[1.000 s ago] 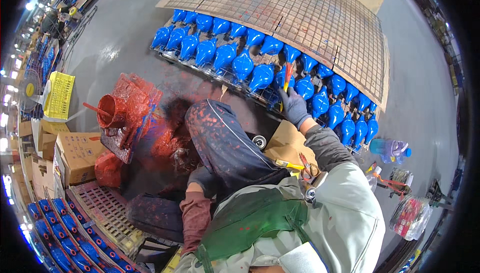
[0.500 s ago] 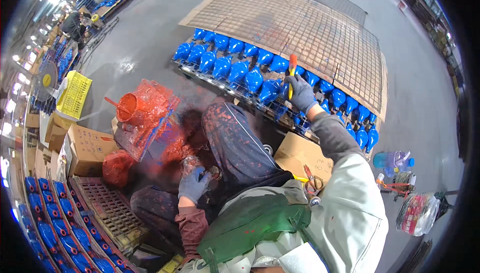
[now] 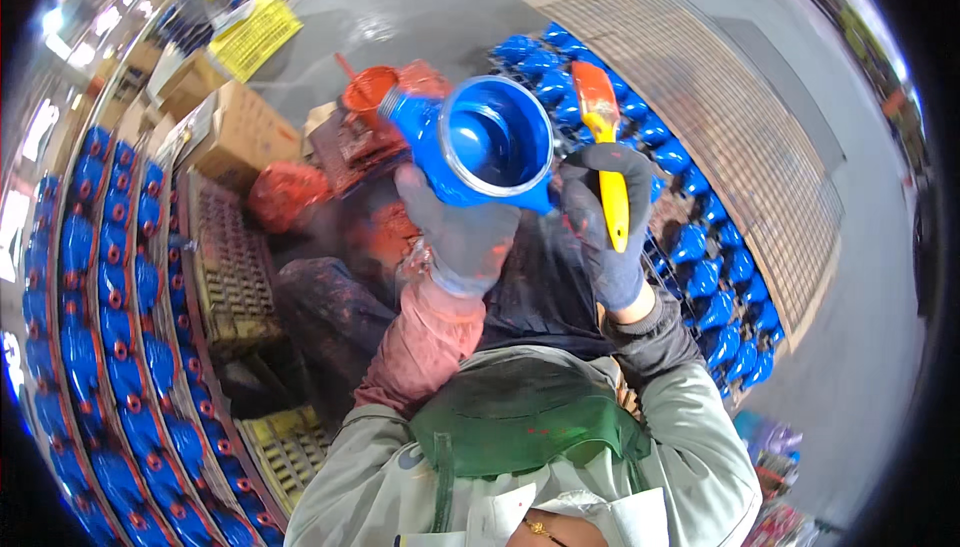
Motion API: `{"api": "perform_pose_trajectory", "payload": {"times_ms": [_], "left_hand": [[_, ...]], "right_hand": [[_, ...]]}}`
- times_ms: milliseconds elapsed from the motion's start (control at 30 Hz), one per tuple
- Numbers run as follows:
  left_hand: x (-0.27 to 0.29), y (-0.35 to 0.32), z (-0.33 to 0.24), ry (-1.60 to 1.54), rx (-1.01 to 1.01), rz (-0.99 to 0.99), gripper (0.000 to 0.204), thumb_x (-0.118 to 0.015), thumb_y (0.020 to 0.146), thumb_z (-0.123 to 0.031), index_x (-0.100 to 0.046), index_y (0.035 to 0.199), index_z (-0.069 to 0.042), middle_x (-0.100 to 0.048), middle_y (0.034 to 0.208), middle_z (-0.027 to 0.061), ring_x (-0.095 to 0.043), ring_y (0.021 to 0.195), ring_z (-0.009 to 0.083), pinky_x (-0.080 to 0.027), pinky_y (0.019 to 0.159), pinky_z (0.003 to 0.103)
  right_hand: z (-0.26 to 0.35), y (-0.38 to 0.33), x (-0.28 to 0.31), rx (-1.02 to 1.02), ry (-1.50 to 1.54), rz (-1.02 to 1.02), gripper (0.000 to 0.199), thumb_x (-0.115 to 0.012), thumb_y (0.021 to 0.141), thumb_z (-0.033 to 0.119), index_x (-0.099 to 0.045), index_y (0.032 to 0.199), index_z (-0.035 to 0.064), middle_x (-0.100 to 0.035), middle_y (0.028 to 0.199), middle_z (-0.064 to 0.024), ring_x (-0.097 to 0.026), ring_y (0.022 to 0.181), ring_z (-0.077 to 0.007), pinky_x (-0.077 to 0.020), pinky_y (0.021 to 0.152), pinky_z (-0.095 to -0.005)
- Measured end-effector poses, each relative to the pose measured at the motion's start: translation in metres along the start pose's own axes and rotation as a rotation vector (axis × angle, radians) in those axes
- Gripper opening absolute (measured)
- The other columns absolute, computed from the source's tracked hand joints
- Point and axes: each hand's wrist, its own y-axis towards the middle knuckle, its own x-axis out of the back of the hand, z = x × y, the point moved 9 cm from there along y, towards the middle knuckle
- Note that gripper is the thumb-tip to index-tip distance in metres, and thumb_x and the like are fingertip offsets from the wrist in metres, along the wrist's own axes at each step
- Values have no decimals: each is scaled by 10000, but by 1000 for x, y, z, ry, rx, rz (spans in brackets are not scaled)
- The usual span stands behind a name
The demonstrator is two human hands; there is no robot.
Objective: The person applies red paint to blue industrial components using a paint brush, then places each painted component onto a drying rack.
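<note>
Gripping a blue casting (image 3: 480, 147) at upper centre, the gloved left hand (image 3: 462, 232) held it up while the right hand (image 3: 600, 217) clutched a brush (image 3: 606, 152) beside it. Painted castings (image 3: 700, 247) filled racks right and left; this one looked nearly coated.

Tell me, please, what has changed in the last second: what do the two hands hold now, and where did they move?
The left hand, empty before, now holds up a blue cast part with its round opening facing the camera. The right hand has drawn back from the row of blue parts on the floor and risen beside it. It still grips the yellow-handled brush.
</note>
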Motion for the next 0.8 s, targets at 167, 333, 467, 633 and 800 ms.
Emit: {"api": "perform_pose_trajectory", "payload": {"times_ms": [167, 333, 467, 633, 800], "left_hand": [[75, 52, -32, -299, 258, 113, 881, -575, 799, -681, -439, 1366, -20, -513, 1305, 237, -546, 1154, 387, -484, 950, 541], [138, 105, -81, -15, 267, 239, 1032, -660, 702, -718, -409, 1373, 26, -533, 1266, 272, -590, 1092, 401, -524, 916, 517], [181, 122, -113, -80, 232, 211, 754, -658, 793, -472, -464, 1342, 6, -591, 1240, 202, -612, 1096, 348, -515, 948, 492], [239, 106, -162, -199, -12, 61, 621, -623, 868, -404, -489, 1322, -2, -605, 1222, 156, -594, 1129, 306, -472, 1014, 469], [280, 87, -219, -115, -411, -323, 533, -603, 911, -367, -514, 1308, -23, -573, 1287, 132, -533, 1208, 287, -398, 1079, 431]], "right_hand": [[-26, 25, 12, -168, -148, -30, 520, -535, 993, 347, -376, 1391, 53, -589, 1016, -104, -547, 679, -114, -458, 575, -262], [-70, 62, 7, -282, -223, -86, 510, -419, 1030, 424, -502, 1337, 26, -507, 773, -15, -440, 597, -75, -358, 518, -218], [-139, 70, -23, -467, -225, -4, 278, -561, 984, 183, -592, 1236, 71, -582, 808, 23, -450, 600, -20, -345, 494, -184], [-273, 90, -85, -543, -129, 117, 240, -560, 976, 154, -628, 1185, 59, -640, 838, -5, -465, 610, -24, -365, 522, -186], [-384, 124, -119, -398, -549, 266, 244, -631, 929, 222, -679, 1057, 21, -703, 840, -76, -649, 745, -157, -510, 674, -307]]}}
